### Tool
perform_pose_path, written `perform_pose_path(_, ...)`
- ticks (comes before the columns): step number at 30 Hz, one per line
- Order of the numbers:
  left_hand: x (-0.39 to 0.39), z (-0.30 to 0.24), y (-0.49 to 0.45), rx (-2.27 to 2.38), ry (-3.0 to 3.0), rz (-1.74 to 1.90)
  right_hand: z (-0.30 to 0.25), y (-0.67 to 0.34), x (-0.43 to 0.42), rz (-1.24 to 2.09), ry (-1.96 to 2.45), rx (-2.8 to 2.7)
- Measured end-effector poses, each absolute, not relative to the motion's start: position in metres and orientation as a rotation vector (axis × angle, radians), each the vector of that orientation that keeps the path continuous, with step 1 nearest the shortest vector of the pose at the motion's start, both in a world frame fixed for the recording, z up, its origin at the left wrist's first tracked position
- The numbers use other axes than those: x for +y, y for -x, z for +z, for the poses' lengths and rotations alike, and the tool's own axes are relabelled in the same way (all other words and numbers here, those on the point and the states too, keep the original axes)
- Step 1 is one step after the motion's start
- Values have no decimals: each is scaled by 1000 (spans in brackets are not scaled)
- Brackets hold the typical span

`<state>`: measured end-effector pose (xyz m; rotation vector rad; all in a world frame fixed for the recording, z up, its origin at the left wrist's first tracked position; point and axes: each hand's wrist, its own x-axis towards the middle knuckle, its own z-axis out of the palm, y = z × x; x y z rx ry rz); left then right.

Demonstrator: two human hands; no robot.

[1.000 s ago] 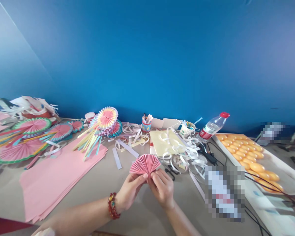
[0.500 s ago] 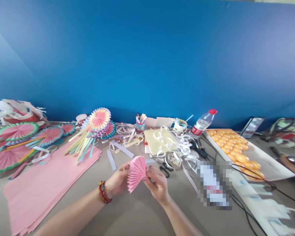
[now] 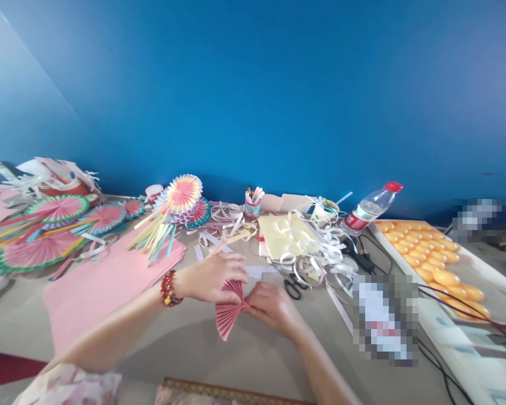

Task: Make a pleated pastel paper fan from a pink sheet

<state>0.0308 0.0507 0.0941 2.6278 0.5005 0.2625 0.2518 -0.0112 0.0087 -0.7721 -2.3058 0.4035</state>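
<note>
A pink pleated paper fan is held low over the grey table, its folds spread toward me and its narrow end at the right. My left hand, with a red bead bracelet on the wrist, is closed over the fan's upper part and hides some of its pleats. Pinched in the fingers of my right hand is the gathered end of the fan. Black-handled scissors lie just beyond my right hand. To the left is a stack of pink paper sheets.
Finished paper rosettes with strip tails stand behind the stack; several more lie at left. White paper curls, a pen cup and a red-capped bottle line the wall side. A tray of orange domes and cables are at right.
The fan has turned and tipped downward, its pleats now facing me. My left hand has moved from its side to over its top. The view has shifted slightly left.
</note>
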Motion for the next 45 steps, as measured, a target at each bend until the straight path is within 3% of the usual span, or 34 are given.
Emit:
perform_pose_path(4, 49, 97, -39, 377, -2733, 107, 7, -249, -13, 463, 733, -2316)
perform_pose_path(10, 57, 91, -43, 436, -2375, -195, 9, -250, -13, 550, 731, -2353)
perform_pose_path(18, 36, 68, -34, 631, -1759, 150, 13, -256, -12, 828, 832, -2121)
perform_pose_path(26, 15, 66, -42, 897, -1843, 513, 9, -249, -16, 1401, 911, -1479)
perform_pose_path(45, 8, 55, -49, 922, -1839, 607, 20, -249, -16, 1228, 1058, -1597)
